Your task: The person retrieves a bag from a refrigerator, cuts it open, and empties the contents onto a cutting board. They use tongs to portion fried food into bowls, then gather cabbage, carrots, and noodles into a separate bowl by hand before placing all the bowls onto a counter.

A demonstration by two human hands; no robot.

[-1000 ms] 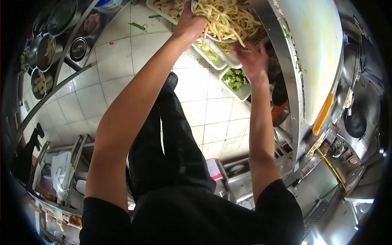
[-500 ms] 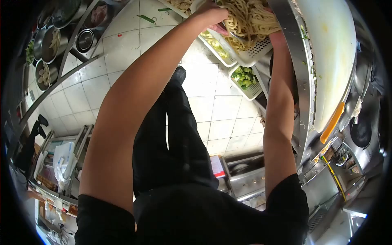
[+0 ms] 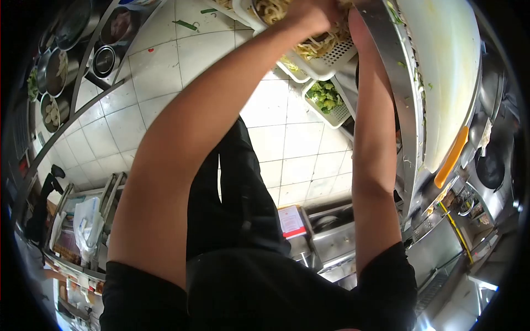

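Head cam: the person's left hand (image 3: pixel 313 12) is at the top edge, knuckles out, fingers curled down into the noodles (image 3: pixel 320 47). Can't tell if it's clamping strands or the rim of the white tub (image 3: pixel 244 12) next to them. No sight of the right hand, it's past the frame edge. Only its forearm shows, running up along the steel counter edge (image 3: pixel 402 110), so the grip there is unknown. Noodles are heaped in the white perforated basket (image 3: pixel 341 55), a few strands hanging at its near wall, tiled floor (image 3: pixel 276 143) straight below. The broccoli basket (image 3: pixel 338 116) sits just beside it, lower. My read: portioning noodles by hand. To do it clean: take a modest clump, lift straight up so the strands untangle over the perforated basket and not over the floor gap, support from underneath with the other hand, and keep strays off the broccoli (image 3: pixel 323 95).
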